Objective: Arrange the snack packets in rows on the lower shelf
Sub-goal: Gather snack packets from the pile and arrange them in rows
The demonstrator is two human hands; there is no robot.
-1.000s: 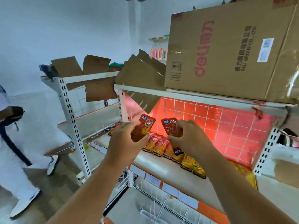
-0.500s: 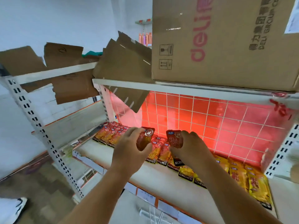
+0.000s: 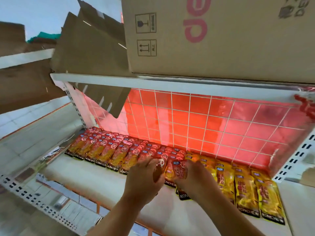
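**Red packets** (image 3: pixel 105 149): lie flat in overlapping rows along the back of the lower shelf (image 3: pixel 85 176), from its left end to the middle, with the black printed ends toward the front.

**Yellow packets** (image 3: pixel 247 189): lie flat in rows on the right part of the same shelf, just beside the red ones.

**Left hand** (image 3: pixel 144 179): fingers curled, pinching one red pouch (image 3: pixel 160 165) over the place where the two groups meet. Whether the pouch touches the shelf cannot be told.

**Right hand** (image 3: pixel 197 179): fingers curled round a second pouch (image 3: pixel 179 170), also red, close beside the first and above the laid packets.

**Back panel** (image 3: pixel 213 120): red tiles behind a white wire grid.

**Upper shelf** (image 3: pixel 153 83): white. It bears the box (image 3: pixel 221 34), brown cardboard with pink lettering and handling marks.

**Flaps** (image 3: pixel 92 48): loose cardboard left of the box, with one piece hanging below the upper shelf.

**Upright** (image 3: pixel 34 200): white and perforated, at the lower left.
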